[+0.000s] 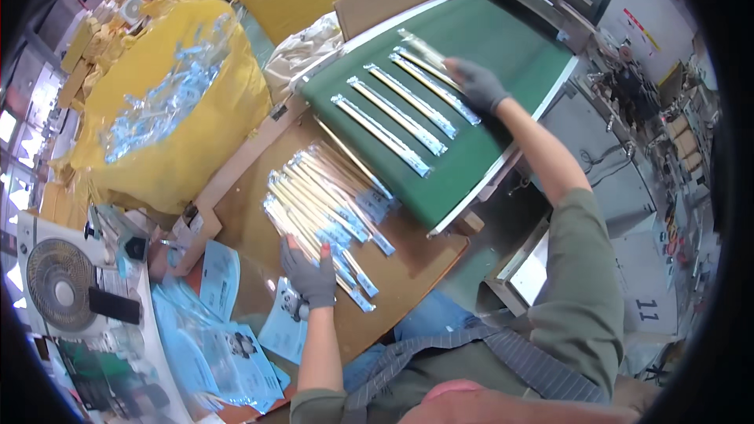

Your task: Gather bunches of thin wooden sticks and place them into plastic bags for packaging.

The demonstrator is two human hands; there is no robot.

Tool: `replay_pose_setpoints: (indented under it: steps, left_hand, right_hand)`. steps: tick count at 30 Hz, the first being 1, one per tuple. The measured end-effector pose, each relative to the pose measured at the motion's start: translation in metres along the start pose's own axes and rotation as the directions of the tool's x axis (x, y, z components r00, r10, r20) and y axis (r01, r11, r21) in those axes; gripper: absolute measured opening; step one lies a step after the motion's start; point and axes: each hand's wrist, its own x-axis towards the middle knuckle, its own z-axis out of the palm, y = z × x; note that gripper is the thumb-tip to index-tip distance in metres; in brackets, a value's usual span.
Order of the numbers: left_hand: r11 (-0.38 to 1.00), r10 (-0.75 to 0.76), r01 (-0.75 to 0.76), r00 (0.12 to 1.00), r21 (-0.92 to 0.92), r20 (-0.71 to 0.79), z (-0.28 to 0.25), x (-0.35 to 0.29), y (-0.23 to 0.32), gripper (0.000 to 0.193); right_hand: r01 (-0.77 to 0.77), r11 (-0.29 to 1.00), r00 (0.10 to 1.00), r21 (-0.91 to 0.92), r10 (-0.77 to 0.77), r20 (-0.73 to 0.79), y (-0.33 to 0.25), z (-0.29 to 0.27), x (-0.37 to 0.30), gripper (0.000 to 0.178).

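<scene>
the right grip (475,85) meets a blurred wrapped stick (422,47) on the green belt (510,31) — whether it is closed cannot be told. the left grip (310,273) touches the pile of wrapped sticks (318,202) on the bench (420,263); a hold there cannot be confirmed. caution: a low sweep of the right grip could skew the row of sticks (397,115) beside it. sticks in the pile overlap — pulling one may drag its neighbours and scatter them toward the bench edge.

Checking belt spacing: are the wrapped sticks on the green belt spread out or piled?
Spread out: the wrapped sticks lie side by side, with bare green belt showing between the nearer ones.
</scene>
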Motion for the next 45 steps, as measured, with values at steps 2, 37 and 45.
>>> replay_pose_setpoints:
  steps: [2, 37, 45]
  left_hand:
    - [0.999, -0.017, 0.017, 1.0, 0.048, -0.007, -0.001, 0.001, -0.001, 0.075]
    - [0.418, 0.172, 0.19, 0.943, -0.888, 0.283, -0.111, 0.038, 0.064, 0.075]
    - [0.466, 0.227, 0.425, 0.79, -0.776, 0.569, -0.127, -0.02, 0.069, 0.05]
  right_hand:
    - [0.107, 0.994, 0.988, 0.025, -0.109, 0.111, -0.08, 0.025, -0.024, 0.04]
    - [-0.204, 0.334, 0.849, 0.92, -0.408, 0.336, -0.305, 0.093, -0.129, 0.109]
    - [-0.287, 0.506, 0.879, 0.814, -0.199, 0.434, -0.348, 0.055, -0.191, 0.079]
